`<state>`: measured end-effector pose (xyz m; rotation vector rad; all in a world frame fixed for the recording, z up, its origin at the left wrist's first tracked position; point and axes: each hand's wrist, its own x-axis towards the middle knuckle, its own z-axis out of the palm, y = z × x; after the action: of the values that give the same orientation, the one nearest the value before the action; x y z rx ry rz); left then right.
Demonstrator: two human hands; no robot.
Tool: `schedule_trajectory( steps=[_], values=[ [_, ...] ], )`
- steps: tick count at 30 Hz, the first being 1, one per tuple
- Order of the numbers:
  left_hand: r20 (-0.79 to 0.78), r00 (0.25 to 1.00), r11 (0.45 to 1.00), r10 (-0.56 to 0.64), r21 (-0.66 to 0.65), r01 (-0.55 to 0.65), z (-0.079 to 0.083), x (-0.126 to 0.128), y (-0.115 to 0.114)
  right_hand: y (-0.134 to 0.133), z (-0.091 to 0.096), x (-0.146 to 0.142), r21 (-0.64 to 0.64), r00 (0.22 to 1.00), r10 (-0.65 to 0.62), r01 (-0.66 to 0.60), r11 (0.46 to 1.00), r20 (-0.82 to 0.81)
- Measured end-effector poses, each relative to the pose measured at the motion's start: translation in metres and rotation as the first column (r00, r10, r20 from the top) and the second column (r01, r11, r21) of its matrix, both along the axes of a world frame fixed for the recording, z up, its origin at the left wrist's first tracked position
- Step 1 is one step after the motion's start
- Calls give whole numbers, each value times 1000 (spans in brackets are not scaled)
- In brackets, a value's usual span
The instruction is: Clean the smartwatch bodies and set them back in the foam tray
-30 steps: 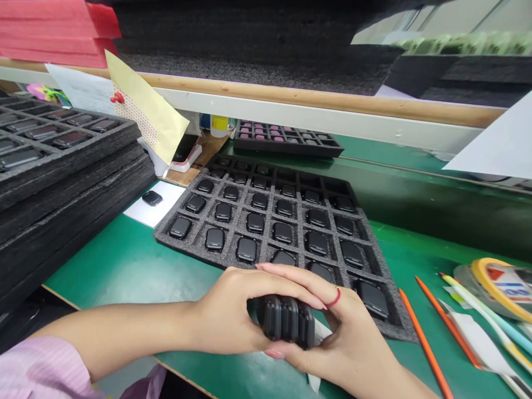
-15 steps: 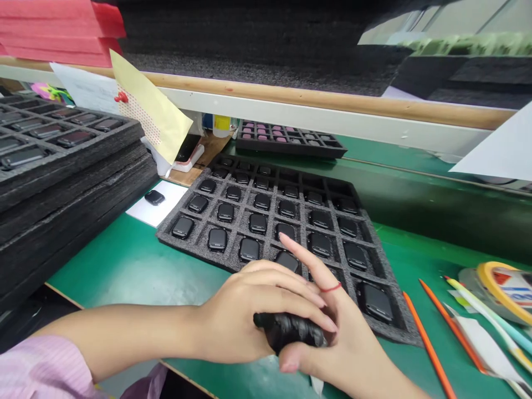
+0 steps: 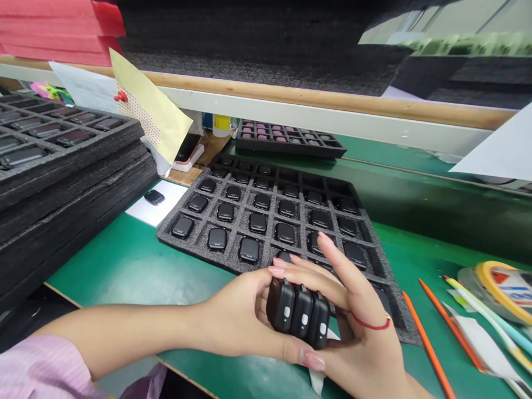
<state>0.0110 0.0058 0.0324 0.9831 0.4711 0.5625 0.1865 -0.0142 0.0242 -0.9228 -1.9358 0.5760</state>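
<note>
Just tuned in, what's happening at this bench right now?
A person holds three black watch bodies side by side between the left hand and right hand, just above the green table at the near edge of a foam tray. Most of its pockets hold the same pieces. A single watch body lies on a white sheet, beside a stack of foam trays.

No legible text. Tape roll [image 3: 505,291], well right of the fingers [image 3: 324,282]: red and blue print, too blurred to read. Yellow sheet [image 3: 145,108], far up-left of them: red marks, too small. Black modules [image 3: 301,316], held between the fingers: small white marks only.
</note>
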Motion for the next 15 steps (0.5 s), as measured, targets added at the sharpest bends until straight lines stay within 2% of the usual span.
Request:
schedule_trajectory(
  steps=[8,15],
  values=[
    [-32,999,1000,18,-11,-18,2,-1,2,1,-6,2,-51,998,40,-42,998,-50],
    [-58,998,999,22,-34,-24,5,-1,4,1,1,0,-59,999,31,-32,998,-20]
  ],
)
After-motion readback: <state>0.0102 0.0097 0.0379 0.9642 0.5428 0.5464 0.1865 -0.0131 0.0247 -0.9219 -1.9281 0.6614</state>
